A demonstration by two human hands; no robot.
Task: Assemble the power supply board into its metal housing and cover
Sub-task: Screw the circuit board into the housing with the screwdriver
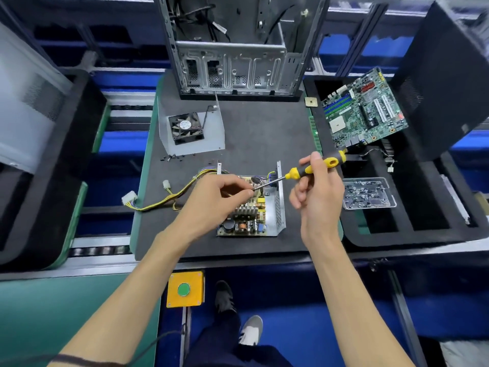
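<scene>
Two bare forearms reach up from six o'clock over a dark worktop (264,133). The right hand (317,192) grips the yellow-and-black screwdriver (315,168), fingers curled round its handle; the left hand (214,197) pinches at the tip of the shaft, seemingly seating a screw too small to make out. Both work above the board (244,221), which sits in its open housing (279,205) at the worktop's centre, the wire loom (164,200) trailing toward nine o'clock. The board appears placed but not yet fully screwed down. The cover (214,128), carrying the fan (186,128), lies apart at eleven o'clock, still to be fitted, with loose screws (172,157) just below it. An empty PC case (232,62) stands at twelve o'clock; a motherboard (365,107) rests at two o'clock.
</scene>
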